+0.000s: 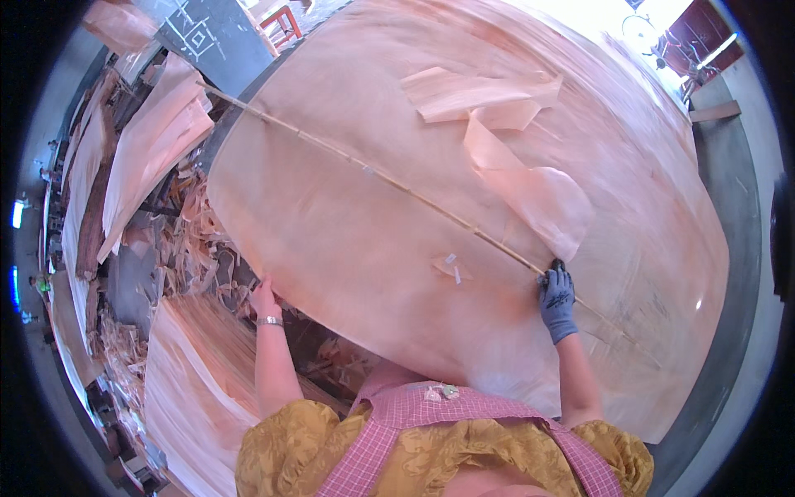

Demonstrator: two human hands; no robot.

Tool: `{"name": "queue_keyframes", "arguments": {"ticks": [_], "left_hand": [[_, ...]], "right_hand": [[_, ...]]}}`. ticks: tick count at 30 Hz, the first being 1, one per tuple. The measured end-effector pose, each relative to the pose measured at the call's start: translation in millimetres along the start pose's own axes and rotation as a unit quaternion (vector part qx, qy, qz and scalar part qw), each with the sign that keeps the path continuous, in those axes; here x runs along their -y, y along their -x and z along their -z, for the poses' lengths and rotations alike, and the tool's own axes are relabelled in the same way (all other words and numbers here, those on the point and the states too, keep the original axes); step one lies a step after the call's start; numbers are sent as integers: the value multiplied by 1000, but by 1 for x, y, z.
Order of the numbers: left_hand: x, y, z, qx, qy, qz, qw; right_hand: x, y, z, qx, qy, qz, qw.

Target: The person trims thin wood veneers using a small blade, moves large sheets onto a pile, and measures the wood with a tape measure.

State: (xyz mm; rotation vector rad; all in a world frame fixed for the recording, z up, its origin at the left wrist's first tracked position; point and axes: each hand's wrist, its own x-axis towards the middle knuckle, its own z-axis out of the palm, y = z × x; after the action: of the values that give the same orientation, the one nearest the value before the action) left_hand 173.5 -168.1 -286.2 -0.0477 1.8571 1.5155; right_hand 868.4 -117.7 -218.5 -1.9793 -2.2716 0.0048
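Observation:
A large pale pinkish wood veneer sheet (pixel 331 240) lies spread out in front of me on a broad stack. Across it runs a long thin bamboo stick (pixel 414 195), slanting from the far left down to the near right. My right hand (pixel 557 296), in a grey-blue glove, is closed around the stick near its right part. My left hand (pixel 265 301) is bare, with a watch at the wrist. It grips the sheet's near left edge; some of its fingers are hidden. A small torn patch with white tape (pixel 451 267) sits on the sheet.
Loose veneer strips (pixel 530 186) lie curled on the far part of the sheet. To the left are a heap of veneer scraps (pixel 199 236), a leaning veneer piece (pixel 157 149) and a nearer veneer stack (pixel 195 364). A grey panel with chalk marks (pixel 211 41) stands at the far left.

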Motion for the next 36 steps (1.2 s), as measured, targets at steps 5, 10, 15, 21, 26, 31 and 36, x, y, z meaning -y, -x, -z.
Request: {"name": "queue_keyframes", "arguments": {"ticks": [5,10,15,21,26,31,36], "left_hand": [[17,-11,86,-19,-5,31,999],[24,-26,169,-2,-48,70,996],[7,-17,156,-176,-382,-63,905],[23,106,-45,-19,-607,-562,562],[60,245,-175,237,-593,-608,471],[83,253,-201,251,-606,-603,453],[97,275,-238,222,-617,-607,450]], "right_hand": [[44,53,16,13,-15,36,999],[91,103,18,82,-33,15,996],[92,99,62,91,-55,14,994],[-51,98,96,-59,6,13,998],[-168,132,69,-39,21,-16,999],[-199,139,52,-20,99,-68,993],[-315,188,56,-43,151,-166,974]]}}
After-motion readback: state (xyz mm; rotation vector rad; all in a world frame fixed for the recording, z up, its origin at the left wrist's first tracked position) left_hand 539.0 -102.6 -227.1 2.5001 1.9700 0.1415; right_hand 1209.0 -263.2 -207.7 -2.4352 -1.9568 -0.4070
